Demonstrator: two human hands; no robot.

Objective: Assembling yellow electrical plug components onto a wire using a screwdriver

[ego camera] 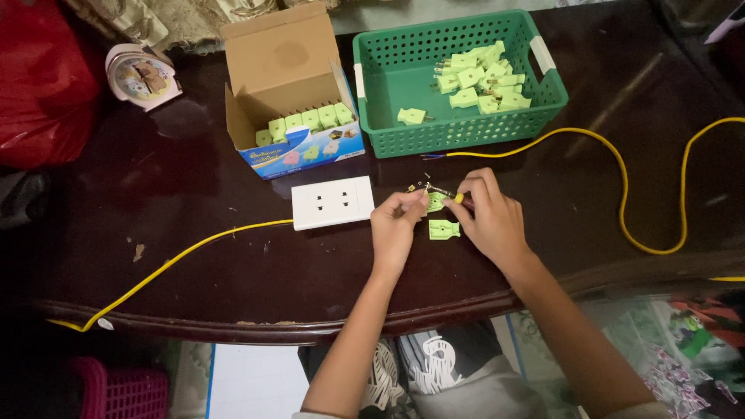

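Observation:
My left hand (396,225) pinches a light green plug half (435,202) just above the dark table. My right hand (489,217) grips a small screwdriver (448,195) with a yellow handle, its tip against that plug half. The other green plug half (444,230) lies on the table between my hands. A few tiny metal parts (419,185) sit just beyond the fingers. A white double socket plate (332,202) with a yellow cable (178,260) lies left of my left hand.
A green perforated basket (396,116) holds several green plugs (481,81). An open cardboard box (291,85) with a row of green plugs stands beside it. A long yellow cable (621,178) loops at right. A small pink clock (140,74) sits far left.

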